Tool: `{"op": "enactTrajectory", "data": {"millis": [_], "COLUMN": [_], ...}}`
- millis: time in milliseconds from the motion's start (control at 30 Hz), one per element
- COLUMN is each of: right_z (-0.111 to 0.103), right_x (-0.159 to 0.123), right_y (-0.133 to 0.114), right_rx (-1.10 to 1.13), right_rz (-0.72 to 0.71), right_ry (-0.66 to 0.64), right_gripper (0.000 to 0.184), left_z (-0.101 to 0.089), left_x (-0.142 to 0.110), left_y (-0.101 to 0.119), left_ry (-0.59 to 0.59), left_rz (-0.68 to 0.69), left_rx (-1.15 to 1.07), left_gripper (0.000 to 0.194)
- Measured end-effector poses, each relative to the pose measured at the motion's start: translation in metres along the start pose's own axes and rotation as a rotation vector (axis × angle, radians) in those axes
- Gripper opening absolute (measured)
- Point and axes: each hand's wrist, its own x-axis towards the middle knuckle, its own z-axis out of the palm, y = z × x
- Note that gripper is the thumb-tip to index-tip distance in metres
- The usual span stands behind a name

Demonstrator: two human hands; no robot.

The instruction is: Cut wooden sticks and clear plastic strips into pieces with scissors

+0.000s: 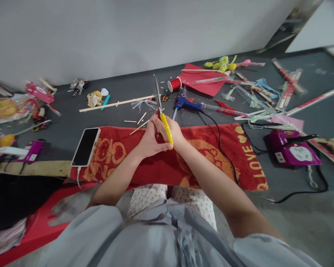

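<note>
My left hand (150, 140) is closed on a pair of scissors (167, 130) with yellow handles, its thumb at the lower end of the handle. The metal blades point up and away from me. Right behind the handles, my right hand (176, 134) is curled against the left one; its fingers are mostly hidden, and I cannot make out what is in them. Both hands are above a red towel (153, 170) with orange patterns. Just beyond them lie short thin wooden sticks (141, 118) and a long stick (114, 104).
A blue glue gun (187, 104) with a black cord lies beyond my hands, near a red thread spool (174, 84) and red sheet (203, 79). A phone (86, 147) is at left, a purple box (293, 148) at right. Wrapped sticks (291, 89) litter the far right.
</note>
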Motion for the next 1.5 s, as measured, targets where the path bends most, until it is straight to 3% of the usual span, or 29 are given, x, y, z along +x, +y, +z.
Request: {"op": "enactTrajectory", "data": {"millis": [267,600,1000,1200,1267,1333,1500], "right_z": [0.006,0.008,0.007,0.007,0.003,-0.003,-0.017], "right_x": [0.002,0.004,0.006,0.006,0.006,0.005,0.002], "right_y": [0.003,0.005,0.005,0.006,0.004,0.002,-0.002], "right_rx": [-0.192,-0.228,-0.217,-0.146,-0.135,-0.163,-0.355], "right_rz": [-0.061,-0.084,-0.086,-0.053,-0.040,-0.032,-0.022], "right_ry": [-0.043,-0.064,-0.091,-0.062,-0.031,0.024,0.086], "right_gripper": [0.041,0.047,0.046,0.042,0.044,0.046,0.049], "left_z": [0.009,0.012,0.012,0.010,0.007,0.002,-0.017], "left_x": [0.001,0.003,0.002,0.005,0.006,0.006,0.003], "left_y": [0.004,-0.002,-0.003,-0.004,-0.003,0.001,0.022], "left_ry": [0.101,0.210,0.213,0.139,0.131,0.197,0.552], "left_rz": [-0.039,0.022,0.016,0.022,0.058,0.101,0.273], "left_rx": [0.004,0.038,0.027,0.017,0.014,0.052,0.544], "left_gripper": [0.115,0.097,0.102,0.104,0.097,0.079,0.026]}}
